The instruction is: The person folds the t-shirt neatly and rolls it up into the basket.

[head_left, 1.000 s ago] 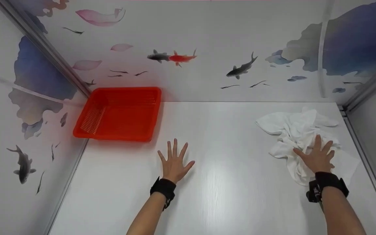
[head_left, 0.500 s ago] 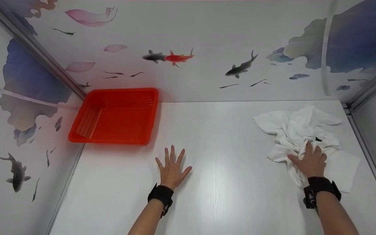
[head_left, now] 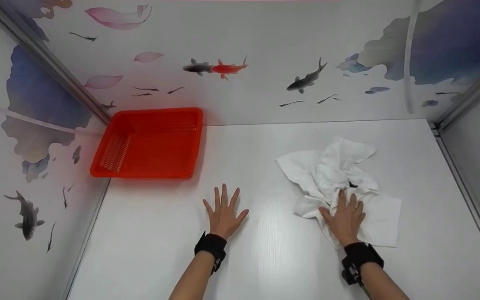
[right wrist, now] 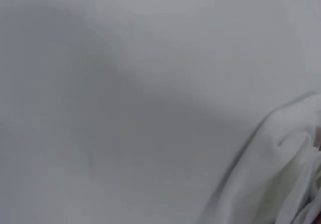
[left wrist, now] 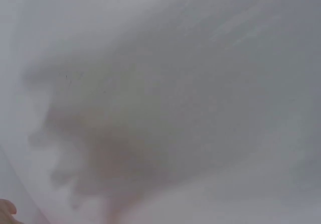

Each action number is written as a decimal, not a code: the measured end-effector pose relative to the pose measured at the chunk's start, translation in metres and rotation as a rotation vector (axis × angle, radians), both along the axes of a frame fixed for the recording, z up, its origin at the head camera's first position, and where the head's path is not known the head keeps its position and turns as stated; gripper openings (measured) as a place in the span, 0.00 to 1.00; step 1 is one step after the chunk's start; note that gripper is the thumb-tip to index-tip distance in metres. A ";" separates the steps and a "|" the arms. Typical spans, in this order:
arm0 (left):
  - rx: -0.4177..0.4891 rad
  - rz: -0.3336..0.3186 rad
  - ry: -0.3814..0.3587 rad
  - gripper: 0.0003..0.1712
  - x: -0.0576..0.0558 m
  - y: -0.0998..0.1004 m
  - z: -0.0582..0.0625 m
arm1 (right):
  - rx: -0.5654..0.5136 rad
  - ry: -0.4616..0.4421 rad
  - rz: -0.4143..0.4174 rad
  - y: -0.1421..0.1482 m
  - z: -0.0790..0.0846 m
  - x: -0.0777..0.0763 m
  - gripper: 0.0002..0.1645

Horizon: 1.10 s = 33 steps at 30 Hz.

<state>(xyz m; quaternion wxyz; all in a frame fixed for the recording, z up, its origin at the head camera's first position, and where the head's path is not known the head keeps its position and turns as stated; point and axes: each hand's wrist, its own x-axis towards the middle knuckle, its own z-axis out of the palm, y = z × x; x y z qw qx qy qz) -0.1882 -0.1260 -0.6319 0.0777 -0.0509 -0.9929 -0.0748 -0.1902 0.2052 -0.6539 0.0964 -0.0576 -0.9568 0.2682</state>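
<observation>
Since a second ago the right hand (head_left: 345, 216) has dragged the crumpled white towel (head_left: 340, 183) from the table's right side toward its middle, and it now presses the cloth's near edge with fingers lightly bent, gripping nothing I can make out. At its 9 o'clock the left hand (head_left: 223, 212) lies flat and spread on the white table (head_left: 273, 258), holding nothing; farther off, at 11 o'clock, an orange-red perforated basket (head_left: 148, 143) sits in the corner

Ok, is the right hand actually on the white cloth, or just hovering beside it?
Touching. In the head view the right hand lies flat on the near part of the crumpled white cloth, its fingers overlapping the folds with no gap.
</observation>
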 end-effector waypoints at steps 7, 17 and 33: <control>0.034 0.005 -0.023 0.39 0.011 -0.001 0.002 | 0.000 0.120 -0.005 -0.072 -0.011 0.037 0.50; 0.067 0.021 -0.047 0.38 0.017 -0.001 0.003 | -0.096 -0.070 0.003 -0.107 0.010 0.070 0.48; 0.285 0.131 -0.177 0.37 -0.042 0.009 0.000 | -0.199 -0.039 0.024 -0.013 0.030 -0.020 0.17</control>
